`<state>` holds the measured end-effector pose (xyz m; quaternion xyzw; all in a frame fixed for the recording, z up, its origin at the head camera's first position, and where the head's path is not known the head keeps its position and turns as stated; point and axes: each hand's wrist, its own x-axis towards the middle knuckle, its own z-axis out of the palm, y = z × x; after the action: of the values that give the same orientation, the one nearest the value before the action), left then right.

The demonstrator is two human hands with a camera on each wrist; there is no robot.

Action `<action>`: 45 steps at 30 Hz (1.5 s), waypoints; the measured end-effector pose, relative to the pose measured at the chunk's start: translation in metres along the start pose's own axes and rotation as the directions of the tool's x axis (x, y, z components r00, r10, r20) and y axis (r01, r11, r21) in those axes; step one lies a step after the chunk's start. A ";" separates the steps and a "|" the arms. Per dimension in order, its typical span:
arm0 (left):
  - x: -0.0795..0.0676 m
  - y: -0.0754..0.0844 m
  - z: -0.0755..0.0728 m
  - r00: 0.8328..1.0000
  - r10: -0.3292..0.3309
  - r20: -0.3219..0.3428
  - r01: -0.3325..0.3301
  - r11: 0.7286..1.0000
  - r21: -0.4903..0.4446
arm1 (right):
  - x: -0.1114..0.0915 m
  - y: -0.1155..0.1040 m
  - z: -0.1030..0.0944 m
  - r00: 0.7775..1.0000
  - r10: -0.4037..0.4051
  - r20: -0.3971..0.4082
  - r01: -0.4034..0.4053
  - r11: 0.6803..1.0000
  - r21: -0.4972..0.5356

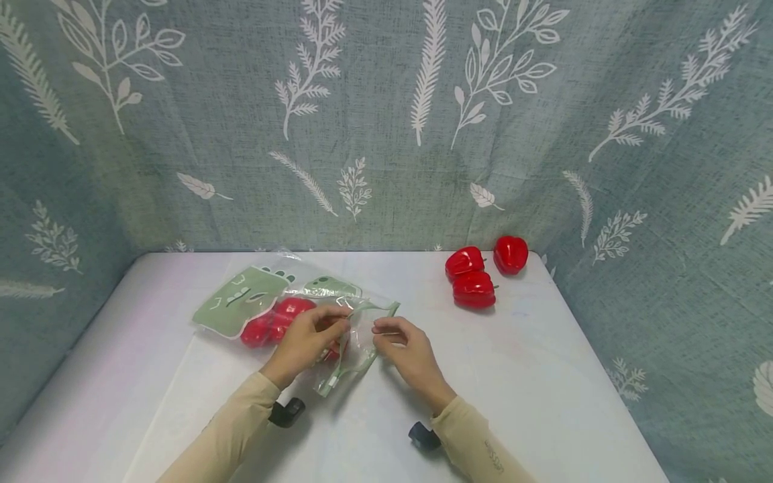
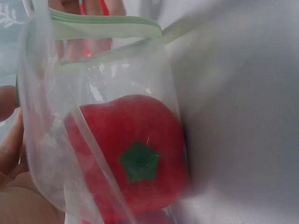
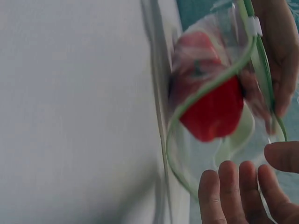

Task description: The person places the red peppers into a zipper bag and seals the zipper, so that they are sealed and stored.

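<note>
A clear zip bag [image 1: 238, 305] with green dinosaur print lies on the table, its green-edged mouth spread towards the right. Inside are several red bell peppers [image 1: 291, 312]; in the left wrist view one pepper [image 2: 135, 154] shows its green stem end through the plastic. My left hand [image 1: 311, 341] pinches the rim on the near-left side of the mouth. My right hand [image 1: 407, 352] is at the opposite rim, its fingers extended and thumb apart, holding nothing; the right wrist view shows those fingers [image 3: 229, 193] beside the opening. A white slider [image 3: 254, 25] sits at one end of the zip.
Three more red bell peppers [image 1: 474, 290] lie at the back right of the white table [image 1: 543, 376]. A leaf-patterned grey-green curtain [image 1: 386, 168] hangs behind the table and along its sides. Black wrist-camera mounts [image 1: 286, 412] hang under both forearms.
</note>
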<state>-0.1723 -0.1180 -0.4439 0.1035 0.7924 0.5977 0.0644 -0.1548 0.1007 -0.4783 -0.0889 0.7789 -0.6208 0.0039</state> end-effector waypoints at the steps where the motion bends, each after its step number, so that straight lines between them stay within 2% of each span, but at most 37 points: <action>1: 0.000 0.000 0.000 1.000 -0.001 -0.001 0.001 1.000 0.000 | 0.000 0.000 -0.004 1.000 -0.003 -0.008 0.003 1.000 -0.017; 10: -0.001 0.000 -0.001 1.000 -0.009 -0.005 0.009 1.000 -0.015 | 0.000 0.005 -0.039 0.992 -0.087 -0.095 0.070 0.983 -0.170; 15: -0.002 -0.001 -0.001 1.000 -0.013 -0.005 0.013 1.000 -0.014 | 0.003 0.007 -0.062 0.982 -0.128 -0.136 0.086 0.956 -0.282; 24: -0.003 -0.002 -0.002 1.000 -0.009 -0.007 0.009 1.000 -0.001 | 0.014 0.009 -0.110 0.964 -0.185 -0.190 0.065 0.859 -0.507; 30: -0.003 -0.002 -0.003 1.000 -0.006 -0.010 0.006 1.000 0.013 | 0.026 0.014 -0.135 0.939 -0.283 -0.194 0.099 0.766 -0.635; 33: -0.004 -0.001 -0.003 1.000 -0.010 -0.011 0.010 1.000 0.008 | 0.032 0.018 -0.143 0.943 -0.290 -0.166 0.100 0.720 -0.687; 45: -0.005 0.003 -0.002 0.999 -0.031 -0.016 0.031 0.999 0.016 | 0.053 0.025 -0.156 0.967 -0.241 -0.083 0.081 0.597 -0.798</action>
<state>-0.1672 -0.1201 -0.4410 0.0869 0.7991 0.5911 0.0667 -0.2287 0.2493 -0.4612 -0.0945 0.9576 -0.2177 -0.1631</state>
